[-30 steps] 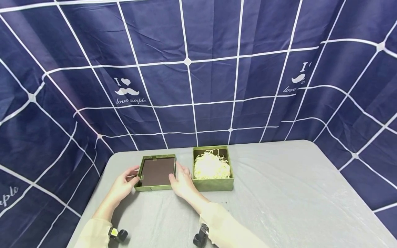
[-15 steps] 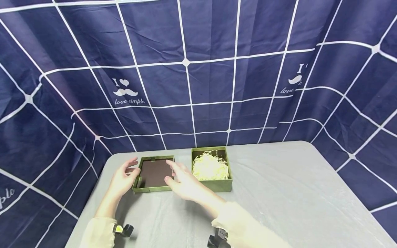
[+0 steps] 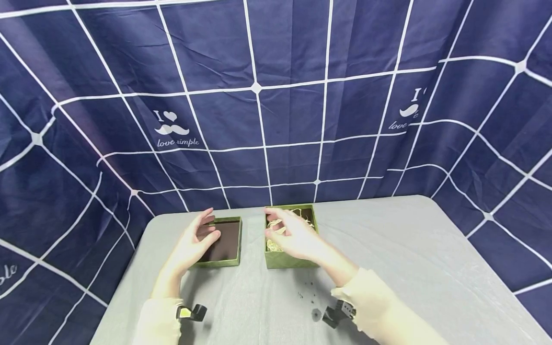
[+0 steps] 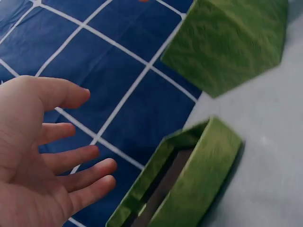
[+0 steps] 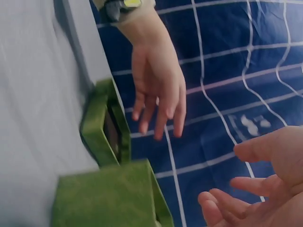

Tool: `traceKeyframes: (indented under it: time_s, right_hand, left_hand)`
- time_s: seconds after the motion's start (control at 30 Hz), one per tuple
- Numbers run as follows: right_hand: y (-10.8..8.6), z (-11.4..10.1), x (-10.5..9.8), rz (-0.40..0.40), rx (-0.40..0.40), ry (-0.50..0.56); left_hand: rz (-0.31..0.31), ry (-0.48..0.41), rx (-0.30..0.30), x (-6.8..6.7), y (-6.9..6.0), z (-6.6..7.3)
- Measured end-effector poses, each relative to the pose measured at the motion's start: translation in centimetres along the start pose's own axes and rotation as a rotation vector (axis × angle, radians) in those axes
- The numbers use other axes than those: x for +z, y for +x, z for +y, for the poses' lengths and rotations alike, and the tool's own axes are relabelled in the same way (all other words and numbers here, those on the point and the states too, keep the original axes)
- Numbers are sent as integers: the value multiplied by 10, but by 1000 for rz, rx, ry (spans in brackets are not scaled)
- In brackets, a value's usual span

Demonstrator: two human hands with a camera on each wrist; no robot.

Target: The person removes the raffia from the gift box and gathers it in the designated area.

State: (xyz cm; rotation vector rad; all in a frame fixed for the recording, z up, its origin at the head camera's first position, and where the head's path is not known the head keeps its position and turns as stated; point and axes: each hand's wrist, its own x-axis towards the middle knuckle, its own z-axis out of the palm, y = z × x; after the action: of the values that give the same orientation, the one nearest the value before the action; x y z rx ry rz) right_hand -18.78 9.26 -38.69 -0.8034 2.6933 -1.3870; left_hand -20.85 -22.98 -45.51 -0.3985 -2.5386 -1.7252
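My left hand (image 3: 191,244) hovers over the left part of a shallow green box lid (image 3: 239,242), which lies with its brown inside facing up. Its fingers are spread and loosely bent, holding nothing. Above the deeper green box (image 3: 291,261) is my right hand (image 3: 297,237), also with relaxed fingers and nothing in them. Pale shredded paper filler (image 3: 273,245) sits in that box, partly hidden by the right hand. In the left wrist view, the left palm (image 4: 33,189) is apart from the lid (image 4: 194,179). The right wrist view shows the right hand (image 5: 274,189) clear of the box (image 5: 104,196).
Both box parts stand near the back edge of a table with a grey-white cover (image 3: 388,258), a narrow gap between them. A blue curtain (image 3: 293,120) with white lines encloses the back and sides. Small dark marks (image 3: 312,292) show on the cover before the deeper box.
My right hand has left the lid's right side and moved right, over the deeper box. My left hand has come off the lid's left edge and shifted right above it. Both box parts stay put.
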Motion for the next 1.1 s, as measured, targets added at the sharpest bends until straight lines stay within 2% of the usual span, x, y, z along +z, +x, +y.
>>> traceKeyframes:
  time_s: [0.17,0.27,0.43,0.53,0.63,0.77,0.9,1.1]
  right_hand:
    - [-3,13,-26,23,-21,1]
    - [-5,18,-40,25,-31,-55]
    - [-8,29,-57,-15,-76,-175]
    - [-7,40,-64,-48,-97,-182]
    - [-4,47,-67,-62,-86,-181]
    - [-1,53,-67,-102,-54,-174]
    - [-3,58,-67,-160,-8,-152]
    - [-2,65,-64,-219,-35,-201]
  left_hand:
    - [-12,-75,21,15,2,5]
    - [-9,-116,-1,26,2,8]
    - [1,-168,-31,48,2,9]
    - [-6,-195,-22,58,4,8]
    - [-17,-222,3,61,7,9]
    - [-61,-253,25,67,8,12]
    - [-142,-269,25,80,7,13]
    - [-206,-275,6,103,7,15]
